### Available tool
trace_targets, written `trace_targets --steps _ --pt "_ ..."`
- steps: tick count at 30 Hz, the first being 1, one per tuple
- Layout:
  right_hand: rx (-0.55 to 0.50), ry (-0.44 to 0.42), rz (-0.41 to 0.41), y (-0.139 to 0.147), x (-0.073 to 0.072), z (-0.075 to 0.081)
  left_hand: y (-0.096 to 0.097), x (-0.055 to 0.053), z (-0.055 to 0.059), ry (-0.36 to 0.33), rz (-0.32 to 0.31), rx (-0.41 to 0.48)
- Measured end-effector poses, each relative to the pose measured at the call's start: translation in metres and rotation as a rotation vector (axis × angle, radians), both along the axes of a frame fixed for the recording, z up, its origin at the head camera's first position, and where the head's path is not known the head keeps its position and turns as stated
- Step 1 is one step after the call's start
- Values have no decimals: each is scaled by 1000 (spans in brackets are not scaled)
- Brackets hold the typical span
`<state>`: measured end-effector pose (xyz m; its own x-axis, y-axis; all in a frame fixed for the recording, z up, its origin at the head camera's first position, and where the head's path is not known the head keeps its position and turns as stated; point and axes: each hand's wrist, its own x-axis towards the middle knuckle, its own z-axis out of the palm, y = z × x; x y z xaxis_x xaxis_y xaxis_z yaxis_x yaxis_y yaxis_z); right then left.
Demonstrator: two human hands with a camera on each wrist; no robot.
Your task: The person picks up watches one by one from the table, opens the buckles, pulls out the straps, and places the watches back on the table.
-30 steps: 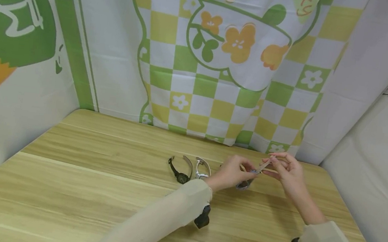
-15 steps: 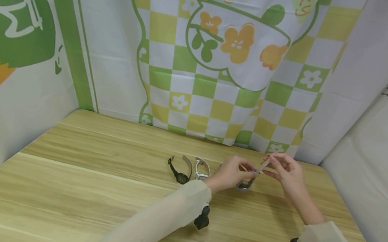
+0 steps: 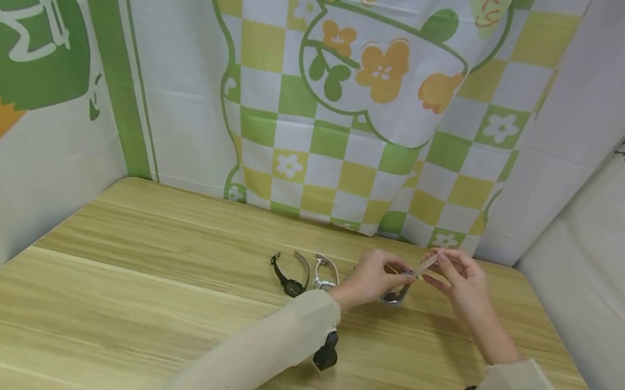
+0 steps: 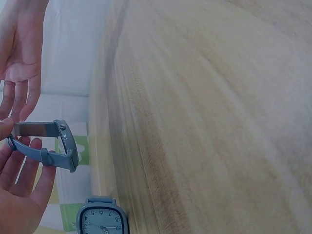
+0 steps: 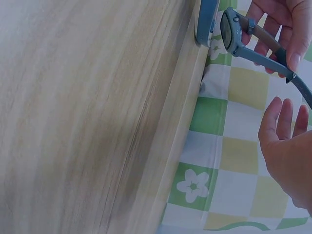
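My left hand (image 3: 369, 280) pinches the strap of a wristwatch (image 3: 393, 297), whose case hangs below the fingers just over the table. The strap is looped, with a buckle and a keeper, in the left wrist view's watch (image 4: 69, 148). My right hand (image 3: 469, 293) pinches the free strap end (image 3: 428, 266), pulled up to the right. Its other fingers (image 5: 269, 122) are loosely spread in the right wrist view, where its thumb is out of frame. On the table left of the hands lie a black watch (image 3: 293, 287) and a white watch (image 3: 325, 283).
The wooden table (image 3: 132, 303) meets a checked floral cloth (image 3: 327, 171) at its back edge, beyond the hands. A square-faced watch (image 4: 102, 220) stands on the table near the left hand. Cloth-covered walls (image 3: 618, 255) rise at the sides.
The right hand has shifted slightly left, and its lower fingers have straightened a little away from the strap. The held watch's case has tilted slightly; the left hand stays almost still.
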<state>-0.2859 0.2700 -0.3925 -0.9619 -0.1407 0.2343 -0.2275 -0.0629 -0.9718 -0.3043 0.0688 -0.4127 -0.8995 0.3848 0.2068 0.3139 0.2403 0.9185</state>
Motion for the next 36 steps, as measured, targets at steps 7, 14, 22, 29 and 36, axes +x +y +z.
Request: trace_targets --steps 7,14,22,29,36 --pt "0 -10 -3 -2 1 0 1 0 -1 13 6 -2" --pt "-5 1 7 -2 1 -1 1 1 0 11 8 -7" --pt "10 14 -12 -3 1 1 2 1 1 24 19 -32" --pt "-7 27 17 -1 -1 0 2 -2 2 53 -6 -85" --pt "10 30 21 -2 0 -1 2 -1 4 37 -17 -70"
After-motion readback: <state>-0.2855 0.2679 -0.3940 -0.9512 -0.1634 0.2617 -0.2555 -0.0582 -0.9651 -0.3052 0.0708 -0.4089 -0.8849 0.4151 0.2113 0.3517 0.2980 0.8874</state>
